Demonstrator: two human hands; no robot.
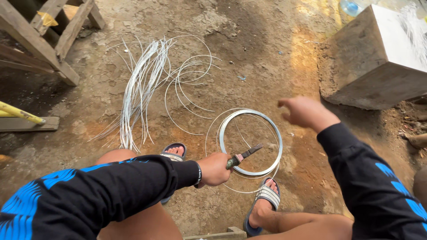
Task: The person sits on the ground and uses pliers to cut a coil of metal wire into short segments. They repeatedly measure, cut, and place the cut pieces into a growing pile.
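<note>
Bare, packed brown dirt ground (249,53) stretches under everything, cracked and dusty. At the far left stands a rough wooden frame of slanted planks (44,40), and below it a yellow bar (20,113) pokes in above a flat wooden board (29,123) lying on the earth. Just right of these, a loose bundle of cut silvery wire lengths (140,89) lies fanned on the ground, with several curved strands looping off to its right.

Lower down, the person's left arm in a black sleeve with blue pattern (89,195) reaches across the knee. The left hand (214,169) has its grip pressed together around the handle of a pair of dark metal cutting pliers (243,155), whose nose points up and right over the coil. That round coil of silvery wire (251,142) lies flat on the dirt between the two feet, touching the ground just ahead of the right foot in a grey striped slipper (265,198); the other slipper toe (174,151) shows left of the hand.

Further right, the right hand (304,112) hangs in the air above the coil's far edge, fingers loosely curled and holding nothing. Beyond it, at the upper right, sits a big grey concrete block (378,58).
</note>
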